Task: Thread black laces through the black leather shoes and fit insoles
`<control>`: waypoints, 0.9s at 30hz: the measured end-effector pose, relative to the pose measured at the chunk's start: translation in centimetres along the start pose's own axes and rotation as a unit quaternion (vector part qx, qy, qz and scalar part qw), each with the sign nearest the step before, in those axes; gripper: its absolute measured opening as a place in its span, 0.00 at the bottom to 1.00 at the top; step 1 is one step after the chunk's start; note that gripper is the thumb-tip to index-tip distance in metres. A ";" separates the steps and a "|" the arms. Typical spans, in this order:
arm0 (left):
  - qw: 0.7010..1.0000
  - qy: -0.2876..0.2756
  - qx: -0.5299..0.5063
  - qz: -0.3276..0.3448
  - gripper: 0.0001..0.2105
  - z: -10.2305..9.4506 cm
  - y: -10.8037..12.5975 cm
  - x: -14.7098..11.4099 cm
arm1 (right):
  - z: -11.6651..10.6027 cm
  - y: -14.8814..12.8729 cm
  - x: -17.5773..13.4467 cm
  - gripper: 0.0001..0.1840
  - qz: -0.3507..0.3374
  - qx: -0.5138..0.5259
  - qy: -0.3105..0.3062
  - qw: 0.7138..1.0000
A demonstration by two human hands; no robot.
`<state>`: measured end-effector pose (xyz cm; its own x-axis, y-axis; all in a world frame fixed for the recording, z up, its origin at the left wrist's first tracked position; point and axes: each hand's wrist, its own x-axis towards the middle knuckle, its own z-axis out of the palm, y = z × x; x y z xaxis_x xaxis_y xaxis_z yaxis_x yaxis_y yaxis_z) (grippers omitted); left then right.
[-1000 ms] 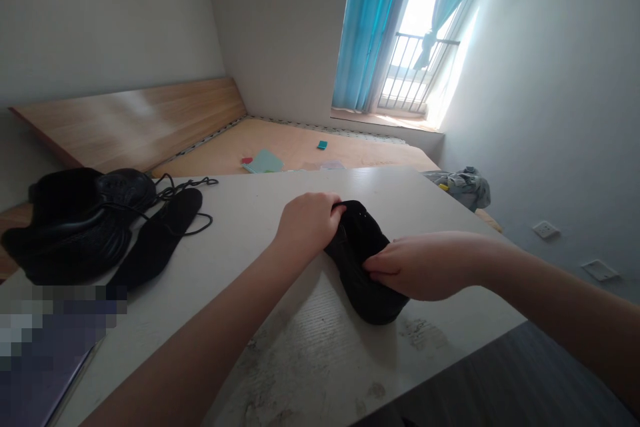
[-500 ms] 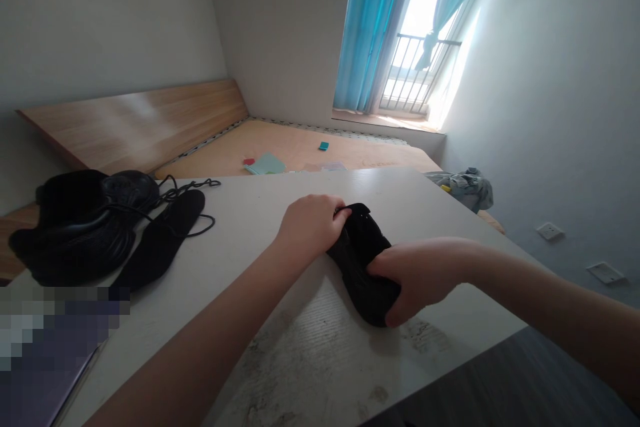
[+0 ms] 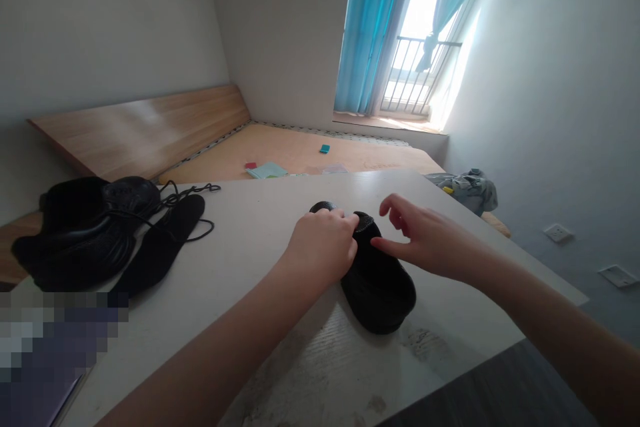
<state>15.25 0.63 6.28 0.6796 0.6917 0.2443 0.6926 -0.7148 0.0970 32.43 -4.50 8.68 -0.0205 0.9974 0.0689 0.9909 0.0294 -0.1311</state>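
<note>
A black shoe point(image 3: 377, 293) rests on the white table point(image 3: 280, 347), its heel end toward me and its opening facing up. My left hand point(image 3: 323, 240) is closed around the shoe's front part, hiding much of it; the toe peeks out beyond the knuckles. Just right of the shoe's tongue, my right hand point(image 3: 420, 233) is raised with thumb and fingers apart, holding nothing. At the left of the table stands another black shoe point(image 3: 75, 240) with loose laces point(image 3: 173, 197). Beside it lies a black insole point(image 3: 160, 247), crossed by a lace.
Behind the table is a bed point(image 3: 295, 140) with a wooden headboard point(image 3: 145, 133) and a few small flat items. Crumpled clothing point(image 3: 467, 190) lies past the table's right corner. A purple flat object point(image 3: 55, 360), partly pixelated, sits at the lower left.
My right hand has let go of the shoe's heel and lifted up and away with fingers apart. My left hand's hold now covers the shoe's front, and the shoe's opening is more exposed.
</note>
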 end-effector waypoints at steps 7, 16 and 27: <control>0.999 0.035 0.022 -0.014 0.11 1.1 0.8 -0.2 | 2.9 -0.6 1.6 0.15 -0.082 -0.130 0.073 0.986; 0.996 0.061 0.064 -0.021 0.15 1.0 2.5 -0.6 | 3.4 -1.2 2.2 0.06 -0.070 -0.081 0.133 0.985; 0.947 -0.073 0.075 -0.304 0.26 -4.4 -9.3 -0.5 | 4.2 -0.1 1.2 0.09 -0.042 0.004 0.034 0.999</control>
<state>7.41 6.46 9.48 0.1632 0.9853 0.0500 0.9856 -0.1650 0.0359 31.72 -3.05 4.66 -0.0932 0.9847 0.1469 0.9850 0.1128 -0.1307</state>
